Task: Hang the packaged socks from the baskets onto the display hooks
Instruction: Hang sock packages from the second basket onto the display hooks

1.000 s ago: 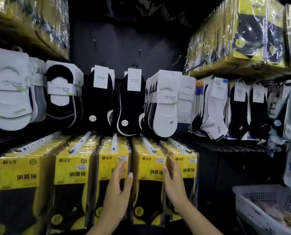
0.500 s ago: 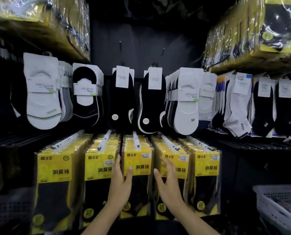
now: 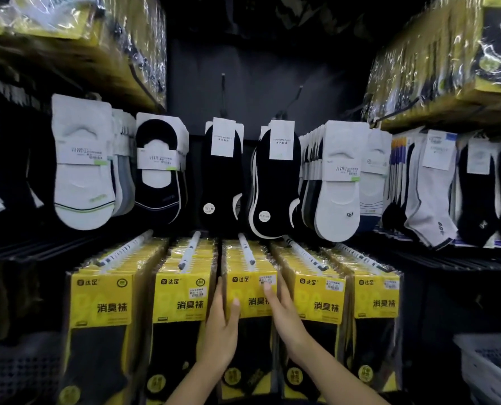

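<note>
Over the last second both hands shifted one stack leftward along the lower row and closed in on the centre one. The left hand (image 3: 220, 325) lay along the left edge of the front pack (image 3: 244, 290), fingers straight, thumb across the yellow face. The right hand (image 3: 287, 317) rested flat on its right side, fingers extended, gripping nothing. The front pack sat lower centre of frame, apparently already on its hook (image 3: 247, 252). This read as squaring up hung stock, with the basket (image 3: 488, 366) at lower right waiting. The pack's long axis ran vertical: yellow header up, dark sock end down, printed face outward. The hook tip pointed out toward the viewer.
</note>
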`<state>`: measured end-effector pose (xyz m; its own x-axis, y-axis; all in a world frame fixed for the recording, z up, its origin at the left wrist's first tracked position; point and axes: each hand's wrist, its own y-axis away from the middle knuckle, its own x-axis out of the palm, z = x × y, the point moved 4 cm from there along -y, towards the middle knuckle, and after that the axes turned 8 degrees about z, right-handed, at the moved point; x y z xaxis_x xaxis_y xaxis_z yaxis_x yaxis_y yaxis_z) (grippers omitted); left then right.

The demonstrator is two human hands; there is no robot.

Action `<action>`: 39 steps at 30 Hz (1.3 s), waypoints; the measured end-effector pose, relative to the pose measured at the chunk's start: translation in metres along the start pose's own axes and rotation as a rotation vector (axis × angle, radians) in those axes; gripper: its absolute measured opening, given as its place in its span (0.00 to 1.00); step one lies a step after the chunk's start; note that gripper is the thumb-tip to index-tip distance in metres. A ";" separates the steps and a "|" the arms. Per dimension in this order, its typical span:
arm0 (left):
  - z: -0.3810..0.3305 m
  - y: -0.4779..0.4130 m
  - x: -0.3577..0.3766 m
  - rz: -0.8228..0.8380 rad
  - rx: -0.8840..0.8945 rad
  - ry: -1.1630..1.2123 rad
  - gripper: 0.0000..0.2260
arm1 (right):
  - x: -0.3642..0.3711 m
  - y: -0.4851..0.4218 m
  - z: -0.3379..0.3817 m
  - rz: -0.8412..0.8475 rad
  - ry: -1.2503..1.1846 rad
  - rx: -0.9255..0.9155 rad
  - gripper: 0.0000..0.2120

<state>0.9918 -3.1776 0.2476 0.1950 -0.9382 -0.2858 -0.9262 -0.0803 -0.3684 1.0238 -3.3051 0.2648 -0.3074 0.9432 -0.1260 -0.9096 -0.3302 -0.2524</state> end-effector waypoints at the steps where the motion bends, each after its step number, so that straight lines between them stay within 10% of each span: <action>1: -0.001 0.002 0.000 0.001 0.023 0.022 0.37 | -0.001 0.001 -0.002 0.002 -0.004 -0.007 0.33; 24: -0.041 0.044 -0.007 -0.115 0.104 0.145 0.29 | 0.005 0.028 0.032 -0.156 0.169 -0.240 0.26; 30: -0.029 0.056 -0.067 -0.311 0.132 -0.030 0.26 | 0.019 0.041 0.039 -0.169 0.318 -0.299 0.10; 39: 0.025 0.048 -0.104 -0.263 -0.086 -0.162 0.28 | 0.081 0.023 0.006 0.100 0.188 -0.004 0.32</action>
<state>0.9348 -3.0754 0.2377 0.4737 -0.8163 -0.3306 -0.8598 -0.3475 -0.3741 0.9759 -3.2357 0.2544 -0.3385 0.8821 -0.3275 -0.8759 -0.4226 -0.2329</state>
